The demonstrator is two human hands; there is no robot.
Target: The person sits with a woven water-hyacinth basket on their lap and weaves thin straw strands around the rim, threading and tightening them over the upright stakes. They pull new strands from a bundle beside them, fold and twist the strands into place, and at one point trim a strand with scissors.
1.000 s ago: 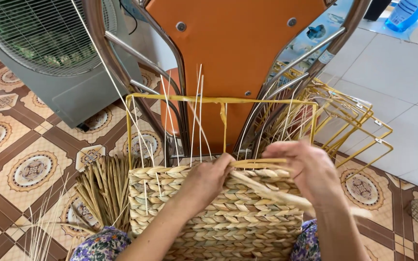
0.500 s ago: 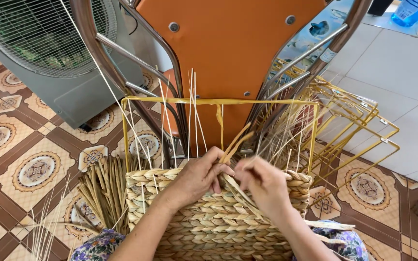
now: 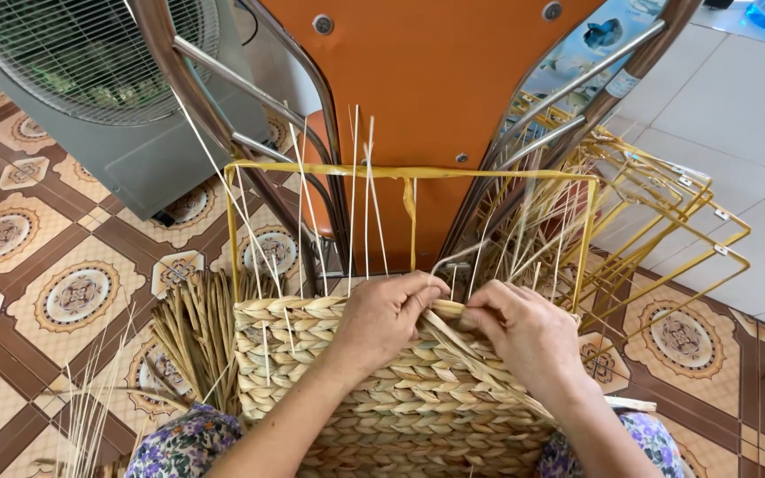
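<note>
Fan: a grey floor fan [image 3: 90, 80] stands at the upper left, well apart from the work.
Chair: an orange chair back [image 3: 440, 106] rises just behind the frame.
Frame: a yellow wire frame [image 3: 409, 171] stands upright, its lower part filled by the woven basket wall [image 3: 400, 398].
Left hand [image 3: 389, 314]: fingers curled shut, pinching a flat straw strand [image 3: 471, 358] at the weave's top edge.
Right hand [image 3: 529, 332]: fingers closed on the same strand, just beside the left.
Strand axis: it slants down to the right, under the right hand.
</note>
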